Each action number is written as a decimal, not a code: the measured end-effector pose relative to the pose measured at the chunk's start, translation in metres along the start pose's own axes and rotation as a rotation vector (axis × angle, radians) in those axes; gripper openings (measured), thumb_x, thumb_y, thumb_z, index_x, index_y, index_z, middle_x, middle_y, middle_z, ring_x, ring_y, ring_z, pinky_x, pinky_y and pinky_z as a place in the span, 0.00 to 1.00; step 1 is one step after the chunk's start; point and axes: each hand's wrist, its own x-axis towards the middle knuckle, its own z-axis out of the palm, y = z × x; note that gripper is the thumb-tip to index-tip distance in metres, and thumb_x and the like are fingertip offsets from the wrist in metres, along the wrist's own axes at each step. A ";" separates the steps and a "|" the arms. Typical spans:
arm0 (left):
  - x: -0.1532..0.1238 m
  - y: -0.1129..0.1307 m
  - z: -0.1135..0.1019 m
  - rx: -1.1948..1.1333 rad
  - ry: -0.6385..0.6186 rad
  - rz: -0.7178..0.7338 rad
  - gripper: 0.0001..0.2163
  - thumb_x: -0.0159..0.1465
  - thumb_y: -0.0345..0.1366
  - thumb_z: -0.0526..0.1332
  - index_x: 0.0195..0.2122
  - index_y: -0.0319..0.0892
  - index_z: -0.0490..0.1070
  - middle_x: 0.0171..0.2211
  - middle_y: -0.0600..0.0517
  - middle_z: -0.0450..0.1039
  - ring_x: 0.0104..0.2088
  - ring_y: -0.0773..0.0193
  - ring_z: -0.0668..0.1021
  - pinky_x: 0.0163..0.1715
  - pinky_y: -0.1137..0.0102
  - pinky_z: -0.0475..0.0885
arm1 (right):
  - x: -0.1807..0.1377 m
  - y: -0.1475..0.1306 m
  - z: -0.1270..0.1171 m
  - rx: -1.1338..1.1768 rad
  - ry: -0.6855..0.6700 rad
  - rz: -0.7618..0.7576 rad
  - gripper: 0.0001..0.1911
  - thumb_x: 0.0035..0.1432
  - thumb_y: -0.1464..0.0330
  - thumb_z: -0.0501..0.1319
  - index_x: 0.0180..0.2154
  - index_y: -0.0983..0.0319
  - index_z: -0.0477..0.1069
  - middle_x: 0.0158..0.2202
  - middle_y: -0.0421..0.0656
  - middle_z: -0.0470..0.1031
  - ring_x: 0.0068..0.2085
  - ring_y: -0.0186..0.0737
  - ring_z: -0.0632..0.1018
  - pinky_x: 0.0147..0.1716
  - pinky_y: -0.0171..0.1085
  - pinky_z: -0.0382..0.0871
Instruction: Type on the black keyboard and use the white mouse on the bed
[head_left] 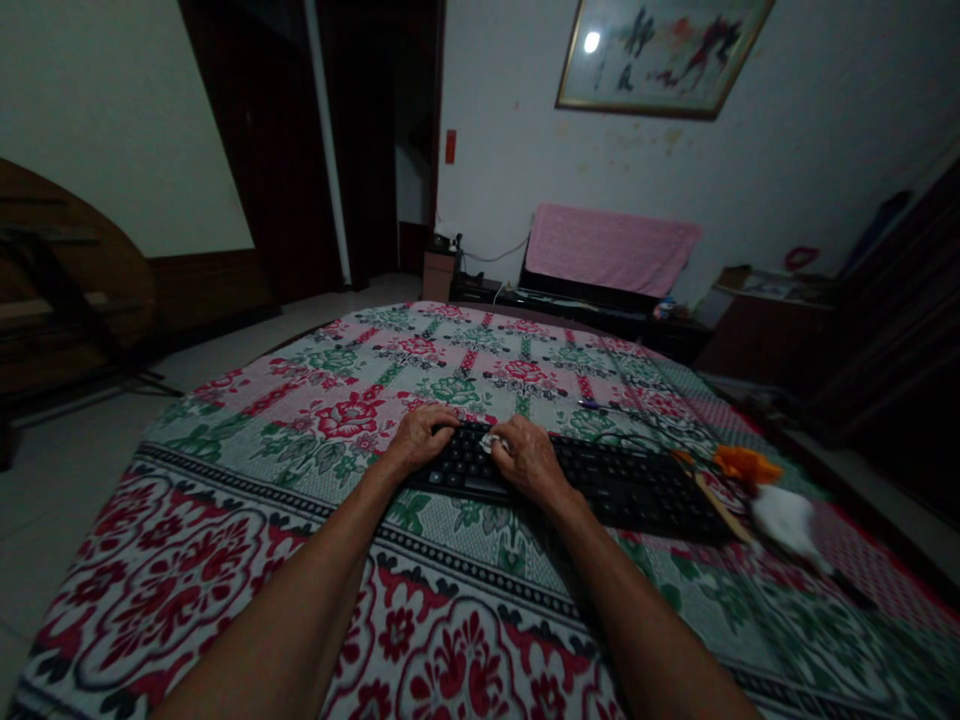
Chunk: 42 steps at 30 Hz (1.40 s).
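Note:
A black keyboard lies on a table covered with a red, green and white flowered cloth. My left hand rests on the keyboard's left end, fingers curled over its edge. My right hand lies on the keys just right of it, fingers bent and pinched on a small whitish thing that I cannot name. Both forearms reach in from the bottom of the picture.
An orange and white object lies at the keyboard's right end, with a thin cable behind it. A pink cloth covers a low unit by the far wall. Dark doorway at back left, wooden furniture at left and right.

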 end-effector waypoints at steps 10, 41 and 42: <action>-0.001 -0.002 0.000 0.023 -0.016 0.011 0.09 0.54 0.26 0.59 0.31 0.43 0.78 0.35 0.50 0.79 0.39 0.63 0.79 0.44 0.65 0.74 | 0.001 -0.002 0.006 -0.026 0.008 -0.018 0.11 0.59 0.70 0.56 0.39 0.61 0.75 0.35 0.46 0.71 0.39 0.40 0.71 0.41 0.36 0.59; 0.004 0.008 0.014 0.089 -0.054 -0.012 0.07 0.54 0.28 0.60 0.28 0.44 0.78 0.36 0.51 0.79 0.42 0.60 0.79 0.48 0.63 0.72 | 0.021 -0.002 0.004 -0.135 -0.078 0.030 0.14 0.63 0.66 0.52 0.44 0.60 0.74 0.39 0.48 0.72 0.40 0.41 0.72 0.40 0.37 0.60; 0.004 0.008 0.014 0.089 -0.060 -0.014 0.07 0.54 0.28 0.60 0.28 0.44 0.78 0.36 0.50 0.79 0.42 0.60 0.79 0.48 0.63 0.72 | 0.020 -0.001 0.001 -0.140 -0.085 0.035 0.14 0.63 0.66 0.52 0.43 0.61 0.74 0.39 0.49 0.72 0.40 0.42 0.72 0.40 0.37 0.60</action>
